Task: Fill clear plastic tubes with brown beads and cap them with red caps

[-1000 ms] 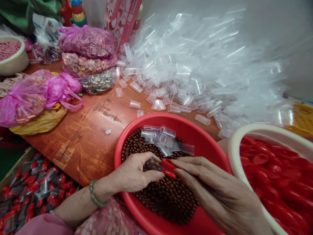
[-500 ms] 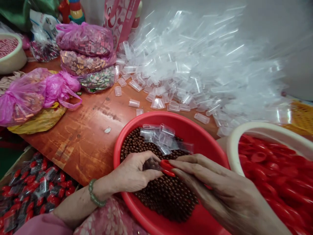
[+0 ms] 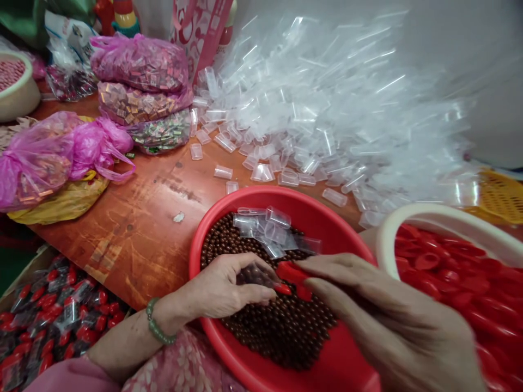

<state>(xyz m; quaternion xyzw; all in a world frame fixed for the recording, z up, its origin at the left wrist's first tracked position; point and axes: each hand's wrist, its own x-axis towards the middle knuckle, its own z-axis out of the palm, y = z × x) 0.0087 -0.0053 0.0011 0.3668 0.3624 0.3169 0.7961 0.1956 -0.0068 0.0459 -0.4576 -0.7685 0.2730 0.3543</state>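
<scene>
Pink floral cloth (image 3: 183,365) at bottom edge; red-and-clear pieces (image 3: 49,313) piled lower left. Left hand (image 3: 223,288), green bracelet (image 3: 152,322) on wrist: thumb and index curled, pinching a clear sleeve (image 3: 253,275); small red tip (image 3: 283,289) at its right end. Right hand (image 3: 392,310): fingers extended, close together, fingertips and thumb pinching a red cap (image 3: 292,272) just right of the held sleeve; can't tell if they touch. Both hands over red basin (image 3: 327,226), dark brown beads (image 3: 286,337) under them, loose clear sleeves (image 3: 275,231) on the beads just beyond. Right of basin, white tub (image 3: 386,239) of red parts (image 3: 445,277). Farther: brown tabletop (image 3: 151,218), tied pink bags (image 3: 36,152) left, big sleeve heap (image 3: 306,109) beyond basin, blurry up top. Yellow basket (image 3: 500,196) far right. Back left: stacked bags (image 3: 141,68) of small pieces, white bowl (image 3: 20,98) of pink pieces, patterned pink bag (image 3: 200,32).
</scene>
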